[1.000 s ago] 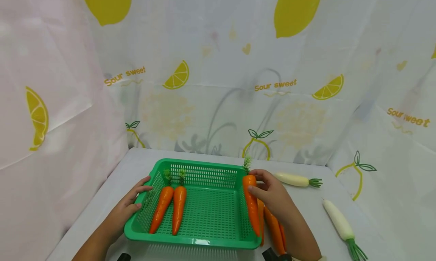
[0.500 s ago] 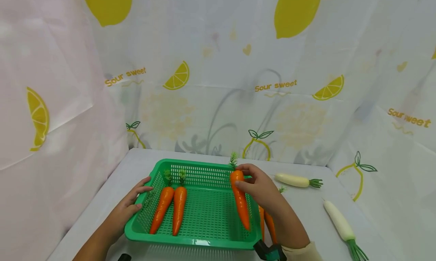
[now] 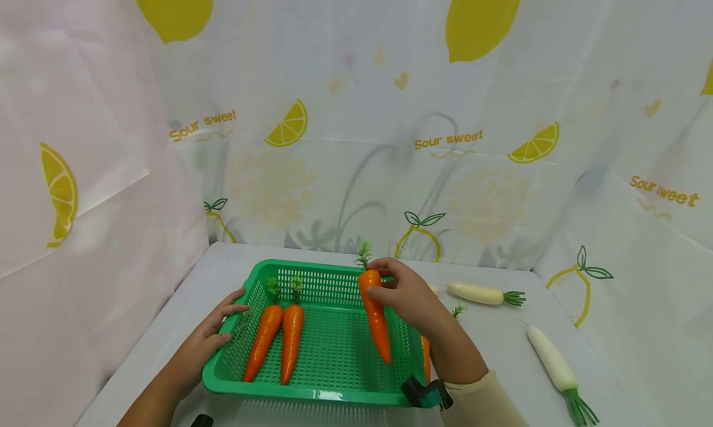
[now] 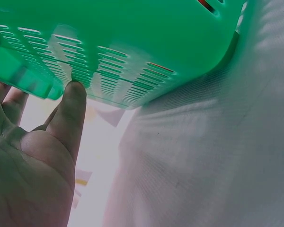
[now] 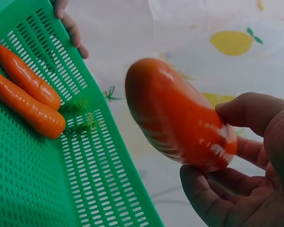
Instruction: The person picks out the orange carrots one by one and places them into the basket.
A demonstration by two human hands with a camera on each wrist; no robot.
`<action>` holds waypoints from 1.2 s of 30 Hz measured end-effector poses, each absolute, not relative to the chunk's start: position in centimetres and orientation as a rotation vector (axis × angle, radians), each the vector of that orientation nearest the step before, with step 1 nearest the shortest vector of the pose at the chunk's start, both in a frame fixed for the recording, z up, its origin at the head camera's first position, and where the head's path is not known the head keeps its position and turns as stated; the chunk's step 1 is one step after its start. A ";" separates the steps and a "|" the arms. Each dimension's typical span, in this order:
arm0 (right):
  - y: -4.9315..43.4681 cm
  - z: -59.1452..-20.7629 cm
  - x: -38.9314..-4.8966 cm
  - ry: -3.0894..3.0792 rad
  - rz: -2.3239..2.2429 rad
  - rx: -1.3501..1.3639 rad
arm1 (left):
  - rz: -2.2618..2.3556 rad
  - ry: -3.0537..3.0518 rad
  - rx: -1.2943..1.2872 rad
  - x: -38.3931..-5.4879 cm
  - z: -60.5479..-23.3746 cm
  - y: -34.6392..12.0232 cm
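Observation:
My right hand (image 3: 409,294) pinches an orange carrot (image 3: 374,315) near its leafy top, thumb on one side and fingers on the other. The carrot hangs tip-down above the right half of a green plastic basket (image 3: 323,397). In the right wrist view its blunt tapering body (image 5: 175,113) points toward the camera. My left hand (image 3: 203,340) grips the basket's left rim; the left wrist view shows the thumb (image 4: 68,116) against the slotted outer wall. Inside the basket, two carrots (image 3: 263,343) lie side by side at the left, leaves toward the back.
Right of the basket, another carrot (image 3: 426,356) shows partly behind my right arm, with green leaves (image 3: 458,310) beside it. Two white radishes (image 3: 479,293) lie farther right on the white table (image 3: 490,346). A lemon-print cloth (image 3: 345,167) hangs behind.
My right hand has moved left and slightly up with the carrot, from the basket's right rim to above its inside. The left hand stays on the rim.

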State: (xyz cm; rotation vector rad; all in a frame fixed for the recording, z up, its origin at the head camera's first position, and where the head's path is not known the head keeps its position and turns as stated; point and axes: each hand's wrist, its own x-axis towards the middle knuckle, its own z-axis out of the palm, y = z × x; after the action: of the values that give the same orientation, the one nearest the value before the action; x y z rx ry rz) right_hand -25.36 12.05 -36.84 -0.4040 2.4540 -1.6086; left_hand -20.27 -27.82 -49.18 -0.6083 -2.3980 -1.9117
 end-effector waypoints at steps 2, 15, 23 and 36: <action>11.8 -36.9 -25.7 2.455 -1.601 -0.404 | -1.914 -2.397 -0.605 -20.2 -49.2 -27.8; 10.4 -37.4 -27.0 2.397 -1.556 -0.509 | -1.929 -2.405 -0.590 -20.3 -49.1 -27.8; 9.0 -38.0 -27.9 2.342 -1.538 -0.542 | -1.924 -2.395 -0.596 -20.2 -49.1 -27.7; 6.5 -38.8 -29.0 2.286 -1.534 -0.515 | -1.911 -2.408 -0.568 -20.1 -48.9 -27.6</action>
State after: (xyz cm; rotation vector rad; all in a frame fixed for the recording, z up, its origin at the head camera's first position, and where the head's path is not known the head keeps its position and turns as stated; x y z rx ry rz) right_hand -29.01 6.54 -38.78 -0.5151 2.2857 -1.5343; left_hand -20.11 -27.60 -48.88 -0.5681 -2.4082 -1.9106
